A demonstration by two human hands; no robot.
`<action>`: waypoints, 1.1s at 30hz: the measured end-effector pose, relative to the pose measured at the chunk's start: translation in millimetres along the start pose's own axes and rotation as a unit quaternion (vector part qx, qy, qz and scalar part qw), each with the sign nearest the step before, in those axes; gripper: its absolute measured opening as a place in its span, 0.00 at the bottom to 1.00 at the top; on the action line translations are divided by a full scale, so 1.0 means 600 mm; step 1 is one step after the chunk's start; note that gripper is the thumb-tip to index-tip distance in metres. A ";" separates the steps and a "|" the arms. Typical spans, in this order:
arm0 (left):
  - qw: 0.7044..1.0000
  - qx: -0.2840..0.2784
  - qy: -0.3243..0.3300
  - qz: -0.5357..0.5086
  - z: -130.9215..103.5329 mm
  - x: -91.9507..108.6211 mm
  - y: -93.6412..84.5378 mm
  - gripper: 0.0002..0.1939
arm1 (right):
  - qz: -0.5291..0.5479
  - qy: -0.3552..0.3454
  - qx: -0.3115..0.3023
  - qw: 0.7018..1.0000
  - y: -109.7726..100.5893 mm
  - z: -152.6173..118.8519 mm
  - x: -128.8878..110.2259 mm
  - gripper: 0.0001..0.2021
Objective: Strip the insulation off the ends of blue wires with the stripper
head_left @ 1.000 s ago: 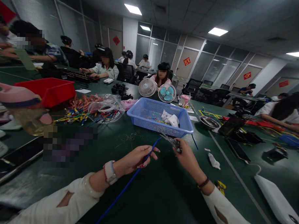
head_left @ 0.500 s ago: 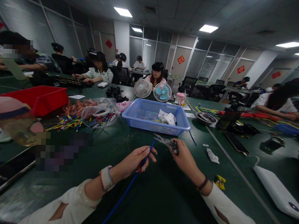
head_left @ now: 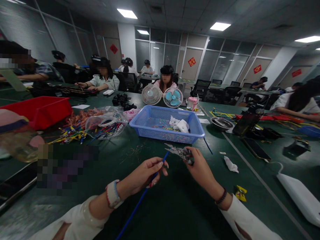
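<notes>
The left hand (head_left: 145,172), in front of the basket (head_left: 167,135), pinched the cable (head_left: 134,211), probably light and springy, best held near its tip; the right hand (head_left: 201,167) gripped pliers (head_left: 184,154).

So the basket (head_left: 168,136) sat mid-bench (head_left: 188,208) with tissues (head_left: 183,126) in it and two fans (head_left: 173,98) behind. Left of it: a bag (head_left: 115,115) of wires (head_left: 116,129), then a bin (head_left: 48,114), bottle (head_left: 16,139) in front of that. Bowl (head_left: 220,124) on the right. Before the basket, cable (head_left: 136,208) in the left hand (head_left: 144,173), cutters (head_left: 181,153) in the right hand (head_left: 202,167).
</notes>
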State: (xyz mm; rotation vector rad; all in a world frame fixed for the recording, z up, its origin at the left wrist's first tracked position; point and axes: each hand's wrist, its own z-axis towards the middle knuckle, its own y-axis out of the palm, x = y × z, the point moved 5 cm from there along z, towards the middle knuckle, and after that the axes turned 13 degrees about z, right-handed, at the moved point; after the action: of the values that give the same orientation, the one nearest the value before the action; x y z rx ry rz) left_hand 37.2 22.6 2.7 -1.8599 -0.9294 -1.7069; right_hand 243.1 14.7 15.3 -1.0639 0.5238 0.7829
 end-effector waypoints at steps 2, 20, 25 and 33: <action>1.000 -0.012 0.002 -0.001 -0.002 0.004 0.001 0.14 | 0.013 -0.006 -0.001 1.000 0.000 0.000 -0.003 0.24; 0.987 -0.064 0.028 0.142 -0.009 0.022 0.005 0.11 | -0.044 -0.040 0.011 0.998 -0.021 0.003 -0.010 0.33; 0.962 0.001 0.031 0.271 -0.009 0.020 0.001 0.11 | -0.080 -0.023 0.011 0.996 -0.021 0.000 -0.016 0.34; 0.882 0.109 0.116 0.444 -0.018 0.042 -0.014 0.08 | -0.105 -0.014 -0.003 0.994 -0.023 0.002 -0.018 0.32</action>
State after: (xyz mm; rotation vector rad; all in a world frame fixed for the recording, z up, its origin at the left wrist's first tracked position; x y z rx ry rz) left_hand 23.7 24.9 28.0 -1.5118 -0.0903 -1.1369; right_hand 247.0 8.9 31.2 -1.0916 0.3790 0.6140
